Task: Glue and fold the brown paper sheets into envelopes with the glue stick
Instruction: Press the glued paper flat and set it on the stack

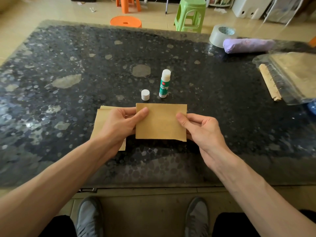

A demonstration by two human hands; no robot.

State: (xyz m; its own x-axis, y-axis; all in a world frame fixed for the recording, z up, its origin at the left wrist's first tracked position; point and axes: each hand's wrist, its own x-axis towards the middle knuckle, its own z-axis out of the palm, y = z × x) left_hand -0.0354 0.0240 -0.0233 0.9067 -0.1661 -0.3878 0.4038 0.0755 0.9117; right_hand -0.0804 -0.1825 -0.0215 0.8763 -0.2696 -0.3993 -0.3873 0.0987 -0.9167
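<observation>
A folded brown paper sheet (160, 121) is held just above the dark table near its front edge. My left hand (119, 127) pinches its left edge and my right hand (201, 130) pinches its right edge, thumbs on top. More brown paper (102, 117) lies flat on the table under my left hand, mostly hidden. The glue stick (164, 83), white and green, stands upright and uncapped just beyond the sheet. Its white cap (145, 94) stands to the left of it.
The speckled black table (68, 65) spreads wide. At the far right lie a tape roll (220, 35), a purple bundle (248, 45) and a plastic bag of brown paper over a spiral notebook (290, 76). Orange and green stools (190, 14) stand beyond the table.
</observation>
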